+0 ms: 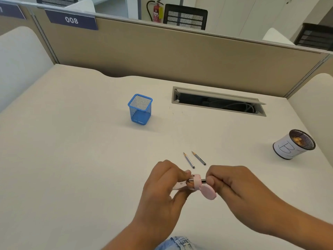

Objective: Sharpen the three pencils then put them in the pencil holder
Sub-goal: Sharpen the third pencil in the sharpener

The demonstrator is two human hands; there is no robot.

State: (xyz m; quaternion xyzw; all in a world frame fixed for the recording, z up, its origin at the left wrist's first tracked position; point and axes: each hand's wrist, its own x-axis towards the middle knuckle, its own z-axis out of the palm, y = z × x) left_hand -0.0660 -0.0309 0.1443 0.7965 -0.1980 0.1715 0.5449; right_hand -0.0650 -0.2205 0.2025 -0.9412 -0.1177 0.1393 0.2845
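Near the front edge of the worktop (72, 141), you are holding a pink sharpener (197, 182) in your left hand (162, 184), fingers curled closed around its clear body, its pink lid (208, 193) hanging open below. Your right hand (232, 183) is pinching the back end of a pencil (203, 181) between thumb and fingertips, with the tip sitting inside the sharpener. Both wrists are angling inward so the hands are meeting just above the surface. By the look of it, you are working on the third pencil: two pencils (189, 160) are lying just beyond your hands, side by side but apart, and both seem to be showing points already, though they are small in view. The blue mesh holder (140, 110) is standing upright farther back, apparently with nothing in it. A black mesh cup (293, 144) wrapped in paper is sitting far right. Next you are probably needing to twist the pencil steadily, then withdraw it and carry all three to the holder.
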